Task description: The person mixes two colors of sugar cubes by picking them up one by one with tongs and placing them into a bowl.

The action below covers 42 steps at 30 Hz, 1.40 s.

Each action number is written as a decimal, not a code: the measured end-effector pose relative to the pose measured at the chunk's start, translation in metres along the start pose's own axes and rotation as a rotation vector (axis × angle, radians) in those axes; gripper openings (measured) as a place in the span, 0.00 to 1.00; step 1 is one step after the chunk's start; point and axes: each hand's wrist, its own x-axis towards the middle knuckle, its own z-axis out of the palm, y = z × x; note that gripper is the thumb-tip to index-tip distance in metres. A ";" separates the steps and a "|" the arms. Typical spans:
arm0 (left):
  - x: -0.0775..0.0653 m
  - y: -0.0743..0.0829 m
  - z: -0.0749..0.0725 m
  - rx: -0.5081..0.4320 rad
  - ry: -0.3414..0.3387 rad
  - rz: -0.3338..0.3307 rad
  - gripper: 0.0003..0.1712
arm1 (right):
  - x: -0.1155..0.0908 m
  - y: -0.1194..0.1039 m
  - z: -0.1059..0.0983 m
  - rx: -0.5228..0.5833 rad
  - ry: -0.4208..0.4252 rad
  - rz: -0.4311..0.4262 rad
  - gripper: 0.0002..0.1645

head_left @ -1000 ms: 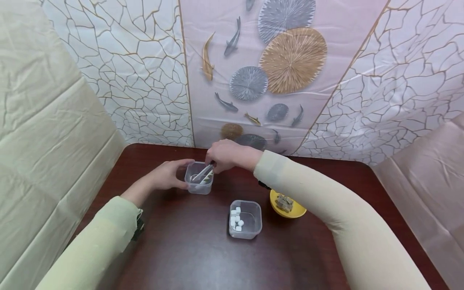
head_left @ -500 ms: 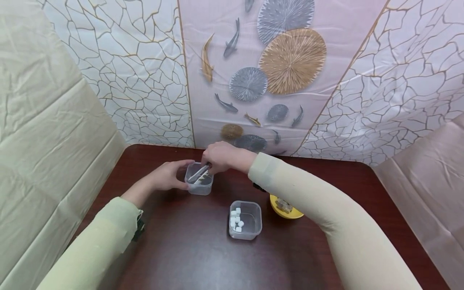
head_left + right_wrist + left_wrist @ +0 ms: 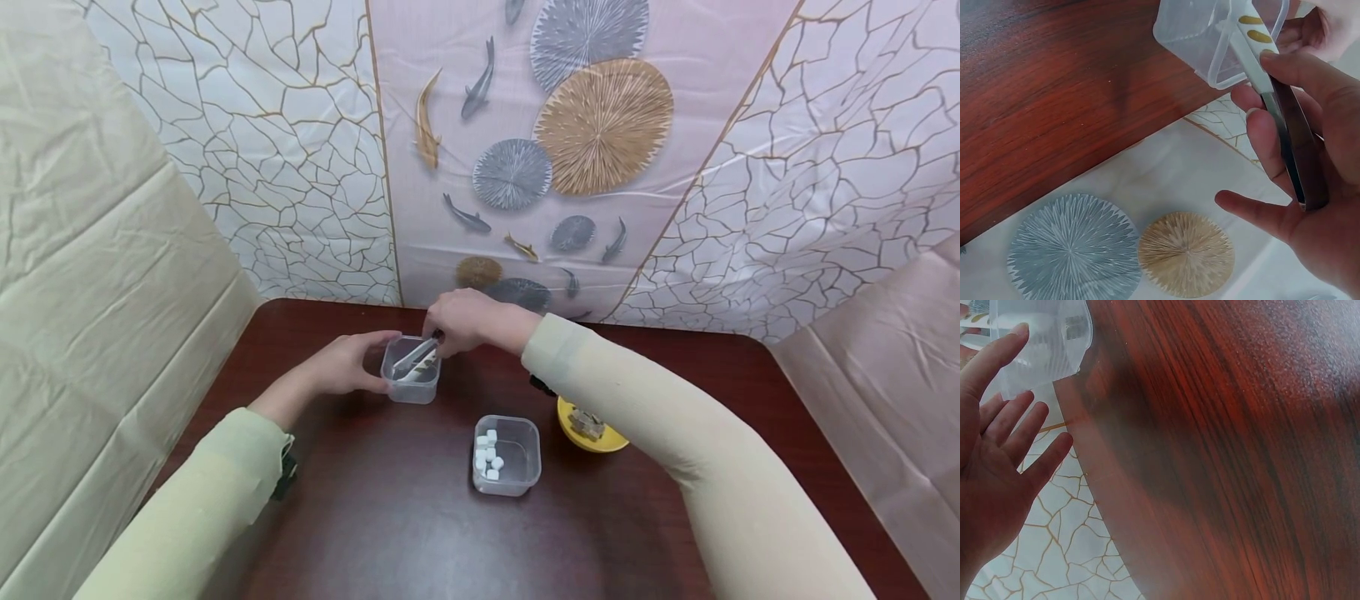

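At the far left of the table, a clear square plastic container (image 3: 412,393) stands between both hands. My left hand (image 3: 341,363) holds it from the left, thumb on the near wall and fingers at the far side; in the left wrist view, the other fingers spread away from the container wall (image 3: 1044,353). My right hand (image 3: 463,322) grips two-armed tongs (image 3: 415,358), tilted with their tips inside the container. The right wrist view shows the tongs' dark metal handle (image 3: 1297,140) against the palm and their white ends. Whether anything lies between the tips, I cannot tell.
A second clear container (image 3: 531,467) with several white cubes (image 3: 490,455) along its left side stands nearer on the dark wooden table (image 3: 375,525). Right of it, a yellow bowl (image 3: 600,445) of brown chunks (image 3: 587,424) sits partly under my right sleeve (image 3: 637,400). Patterned cloth (image 3: 300,167) rises behind.
My right hand shifted slightly left and down, then back up and right, the tongs' tips staying inside the container. The left hand keeps its hold on the container.
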 end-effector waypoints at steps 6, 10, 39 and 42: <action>0.000 0.000 0.000 0.010 -0.002 0.004 0.52 | 0.004 -0.010 0.001 0.004 -0.055 0.006 0.10; 0.001 0.001 0.001 0.014 -0.005 0.004 0.51 | 0.007 -0.014 0.004 -0.015 -0.055 0.011 0.07; 0.001 0.001 0.001 0.008 0.002 0.008 0.51 | -0.056 0.021 -0.018 0.093 0.135 -0.035 0.10; 0.000 0.001 0.000 0.008 0.000 0.001 0.51 | -0.067 0.026 -0.019 0.113 0.153 -0.038 0.10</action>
